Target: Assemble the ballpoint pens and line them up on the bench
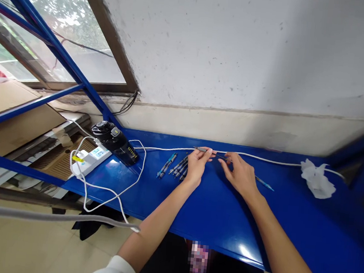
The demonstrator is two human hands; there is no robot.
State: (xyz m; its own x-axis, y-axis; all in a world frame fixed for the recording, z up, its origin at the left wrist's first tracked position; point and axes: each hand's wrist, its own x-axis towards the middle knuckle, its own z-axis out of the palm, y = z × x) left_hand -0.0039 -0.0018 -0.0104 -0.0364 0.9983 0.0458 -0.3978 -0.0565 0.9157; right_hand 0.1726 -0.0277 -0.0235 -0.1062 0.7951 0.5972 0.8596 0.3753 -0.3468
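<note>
I've got a wide lane on the table's (219,221) near side, between the forearms and out right, short of the tissue (318,180). Wall (207,70) blocks the far side; white cable (257,157) runs along it. Left is tight: bottle (115,142), power strip (91,162), looped cord (143,167). Pen cluster (180,169) beside left hand (196,166), lone pen (265,184) by right wrist.

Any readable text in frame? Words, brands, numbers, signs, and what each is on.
"PEOBLES" (best reading, letters uncertain): yellow print on the black bottle.
Blue stickers on the white power strip: marks too small to read.
Pens: no legible text.
</note>
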